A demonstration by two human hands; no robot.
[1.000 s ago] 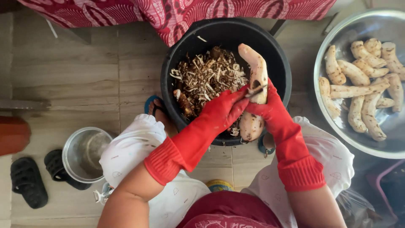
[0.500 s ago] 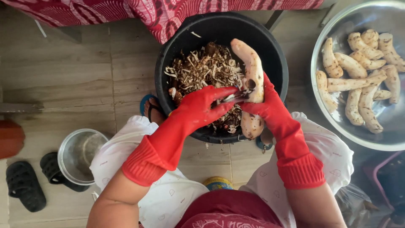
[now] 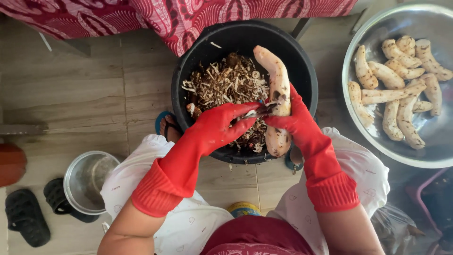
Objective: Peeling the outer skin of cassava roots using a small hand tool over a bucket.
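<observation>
Over black bucket (image 3: 302, 61) of peelings: right hand (image 3: 288, 118) clamped on half-peeled root (image 3: 278, 89), left hand (image 3: 222, 125) closed around peeler (image 3: 259, 112). Right of bucket, metal basin (image 3: 358, 137) holding many peeled roots (image 3: 396, 89).

No packages, labels, signs or screens are in view.

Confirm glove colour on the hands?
Red rubber gloves on both left hand and right hand; head view.

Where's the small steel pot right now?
In the head view, the small steel pot stands on the floor at lower left, beside the person's left knee, partly over a black sandal and well left of the black bucket.
</observation>
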